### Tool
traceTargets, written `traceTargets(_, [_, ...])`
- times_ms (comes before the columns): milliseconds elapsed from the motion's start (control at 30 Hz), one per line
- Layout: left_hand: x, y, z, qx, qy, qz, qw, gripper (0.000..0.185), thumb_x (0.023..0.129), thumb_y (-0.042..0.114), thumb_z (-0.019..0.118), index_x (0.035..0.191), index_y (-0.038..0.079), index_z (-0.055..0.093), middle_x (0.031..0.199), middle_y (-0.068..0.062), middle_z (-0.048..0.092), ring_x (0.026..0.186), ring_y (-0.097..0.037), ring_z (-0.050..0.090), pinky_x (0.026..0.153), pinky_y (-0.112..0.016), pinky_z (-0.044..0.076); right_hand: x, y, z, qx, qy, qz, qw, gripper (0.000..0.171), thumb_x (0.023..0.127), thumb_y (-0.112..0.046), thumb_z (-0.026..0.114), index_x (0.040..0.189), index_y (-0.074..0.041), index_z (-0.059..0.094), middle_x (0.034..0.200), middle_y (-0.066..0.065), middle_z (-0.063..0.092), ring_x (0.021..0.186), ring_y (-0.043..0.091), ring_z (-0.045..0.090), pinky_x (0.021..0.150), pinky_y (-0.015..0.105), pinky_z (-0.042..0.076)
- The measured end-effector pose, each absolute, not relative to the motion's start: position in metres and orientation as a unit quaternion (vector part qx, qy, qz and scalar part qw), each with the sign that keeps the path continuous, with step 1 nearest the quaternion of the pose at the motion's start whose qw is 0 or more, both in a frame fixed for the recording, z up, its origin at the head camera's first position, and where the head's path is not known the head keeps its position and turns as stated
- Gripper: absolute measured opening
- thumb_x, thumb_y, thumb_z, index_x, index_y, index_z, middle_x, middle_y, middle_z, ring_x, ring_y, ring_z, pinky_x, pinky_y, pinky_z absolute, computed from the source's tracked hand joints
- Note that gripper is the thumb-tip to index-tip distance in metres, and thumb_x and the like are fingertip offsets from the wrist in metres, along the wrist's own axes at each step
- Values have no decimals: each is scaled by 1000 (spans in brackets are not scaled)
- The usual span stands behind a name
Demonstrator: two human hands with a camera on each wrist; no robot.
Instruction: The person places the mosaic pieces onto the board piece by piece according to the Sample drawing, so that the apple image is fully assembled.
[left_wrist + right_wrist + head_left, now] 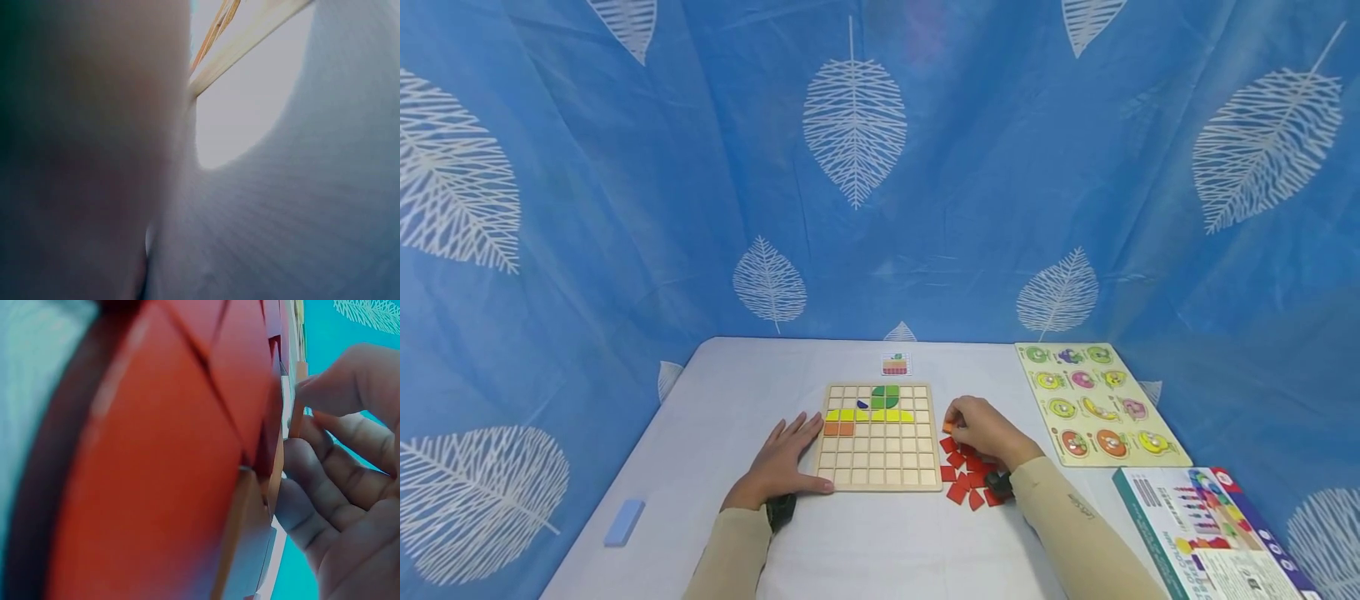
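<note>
A wooden grid board (880,477) lies on the table with green, yellow, dark blue and orange pieces in its upper cells. My left hand (784,462) rests flat along the board's left side, fingers spread and thumb at the lower left corner. To the right of the board, my right hand (988,429) pinches a small orange tile (948,427) between thumb and fingers. In the right wrist view, the edge of that tile (299,394) shows between the fingertips. Loose red pieces (957,492) lie in a pile under the right wrist.
Behind the board lies a small picture card (896,364). A fruit puzzle board (1105,404) sits at the right, with a printed box (1213,533) in front of it. At the table's left edge is a light blue block (624,522). A blue leaf-patterned cloth (925,250) hangs behind.
</note>
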State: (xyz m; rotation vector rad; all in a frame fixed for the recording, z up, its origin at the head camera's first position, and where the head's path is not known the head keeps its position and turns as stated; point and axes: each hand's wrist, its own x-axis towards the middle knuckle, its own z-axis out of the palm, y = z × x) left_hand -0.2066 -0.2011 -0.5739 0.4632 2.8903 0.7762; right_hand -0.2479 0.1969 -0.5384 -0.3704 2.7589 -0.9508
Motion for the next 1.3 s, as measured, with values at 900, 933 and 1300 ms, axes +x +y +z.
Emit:
traceTargets(900, [-203,-202,-571,159,953,251,54,131,62,78,85,166,17,36,169,-6,33,158,-28,18,127,-54,7,-250,92,-534,-314,896,-311,36,10,92,-3,78,96,-12,76,92,-8,63,83,10,59,74,30,57])
traceTargets(933, [-203,-203,-571,158,954,250,55,131,61,79,85,166,17,36,169,-6,33,158,-28,18,127,-54,7,-251,89,-533,-315,896,-310,37,10,92,-3,78,95,-12,76,92,-8,63,84,9,59,75,29,57])
traceTargets(1300, [-203,-202,-569,146,955,249,64,131,62,80,84,167,20,35,170,-3,31,159,-26,15,127,-54,3,-255,60,-533,-315,907,-274,49,8,95,-5,78,99,-11,80,95,-6,67,90,9,62,81,26,57])
